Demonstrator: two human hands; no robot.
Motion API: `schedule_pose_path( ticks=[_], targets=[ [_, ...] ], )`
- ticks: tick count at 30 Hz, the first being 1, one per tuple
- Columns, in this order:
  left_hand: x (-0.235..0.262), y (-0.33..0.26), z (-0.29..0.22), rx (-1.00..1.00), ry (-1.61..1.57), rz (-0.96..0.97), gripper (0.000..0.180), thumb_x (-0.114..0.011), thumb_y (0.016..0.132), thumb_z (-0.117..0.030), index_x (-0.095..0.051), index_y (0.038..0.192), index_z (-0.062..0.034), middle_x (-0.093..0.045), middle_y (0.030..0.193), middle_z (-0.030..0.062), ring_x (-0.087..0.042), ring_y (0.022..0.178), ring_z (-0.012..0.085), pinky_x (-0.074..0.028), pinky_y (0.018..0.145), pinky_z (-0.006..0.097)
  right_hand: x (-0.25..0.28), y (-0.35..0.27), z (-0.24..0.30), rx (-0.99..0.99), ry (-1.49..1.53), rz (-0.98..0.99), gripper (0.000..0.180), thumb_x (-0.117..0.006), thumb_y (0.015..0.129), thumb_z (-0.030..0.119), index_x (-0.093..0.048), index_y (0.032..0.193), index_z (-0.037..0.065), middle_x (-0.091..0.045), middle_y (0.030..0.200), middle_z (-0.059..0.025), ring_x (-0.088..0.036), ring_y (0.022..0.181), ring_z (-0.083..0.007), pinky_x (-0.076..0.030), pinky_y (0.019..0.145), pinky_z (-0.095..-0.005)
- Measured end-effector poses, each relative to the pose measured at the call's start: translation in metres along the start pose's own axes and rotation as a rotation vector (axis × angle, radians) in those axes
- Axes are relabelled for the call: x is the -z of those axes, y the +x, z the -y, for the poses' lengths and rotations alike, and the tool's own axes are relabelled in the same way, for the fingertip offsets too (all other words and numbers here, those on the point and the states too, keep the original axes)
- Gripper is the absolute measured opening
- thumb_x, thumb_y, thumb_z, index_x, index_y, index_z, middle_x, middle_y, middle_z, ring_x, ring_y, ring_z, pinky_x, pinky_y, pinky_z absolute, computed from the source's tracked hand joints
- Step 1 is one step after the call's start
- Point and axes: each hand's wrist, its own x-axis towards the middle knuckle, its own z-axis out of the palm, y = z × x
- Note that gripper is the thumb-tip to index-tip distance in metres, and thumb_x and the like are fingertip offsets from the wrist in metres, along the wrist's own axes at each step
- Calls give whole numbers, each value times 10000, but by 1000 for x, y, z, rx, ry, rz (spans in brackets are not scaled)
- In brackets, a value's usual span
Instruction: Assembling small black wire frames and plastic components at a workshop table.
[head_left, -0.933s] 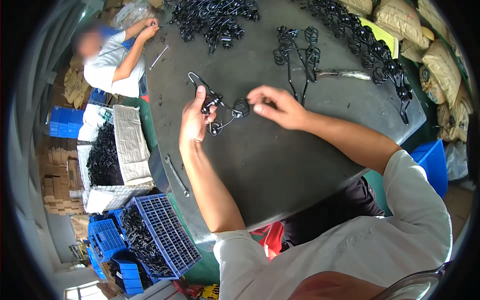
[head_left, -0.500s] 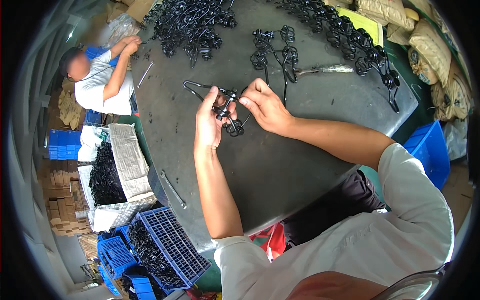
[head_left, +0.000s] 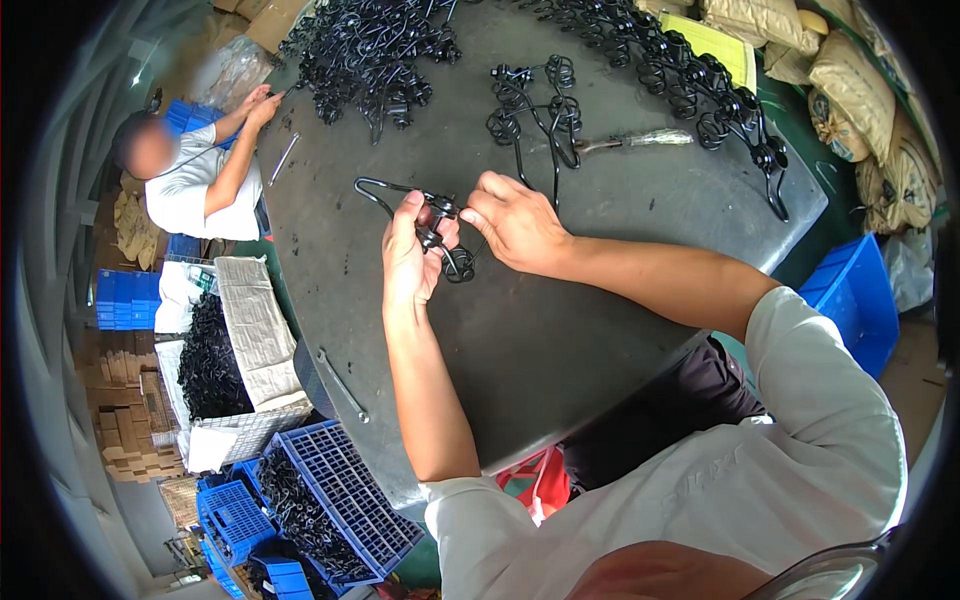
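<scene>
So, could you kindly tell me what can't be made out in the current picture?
All in the head view:
- Black wire part: partly hidden by the left hand around it.
- Right hand: its own fingers hide exactly what the fingertips pinch or touch.
- Co-worker's hands: what they hold is too small to identify.
- Tangled black heap: cut off by the top edge; overlapping pieces prevent counting.

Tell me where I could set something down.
Bare dark grey tabletop lies between the left forearm and right forearm, and between the latter and the black coiled-wire row. Crowded: the far side, under a tangled black wire heap.
</scene>
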Motion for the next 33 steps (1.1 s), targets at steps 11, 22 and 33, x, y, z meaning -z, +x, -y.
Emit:
schedule_pose_path(
  ticks=[11, 22, 33],
  targets=[
    [10, -15, -24, 193, 587, 110, 637, -578, 927, -626, -640, 1066, -7, -703, 876, 118, -691, 823, 199, -530, 799, 346, -3, -11, 2, -172, 162, 88, 224, -589, 987, 216, -586, 918, 2, -541, 898, -165, -596, 776, -395, -483, 683, -468],
    [43, 2, -33, -33, 414, -310, 392, -629, 973, -429, -591, 868, -53, -488, 600, -7, -454, 464, 87, -479, 481, 244, 17, -9, 28, 26, 240, 96, 288, -653, 905, 117, -498, 1135, 42, -511, 1173, -143, -637, 782, -333, -535, 610, -417],
    [110, -22, -63, 161, 1205, -504, 666, -771, 820, -546, -607, 944, 88, -628, 715, 110, -616, 561, 172, -480, 465, 307, 4, -14, 8, -53, 260, 214, 203, -645, 893, 59, -525, 1055, 84, -536, 1092, -95, -620, 713, -238, -506, 576, -357]
  ],
)
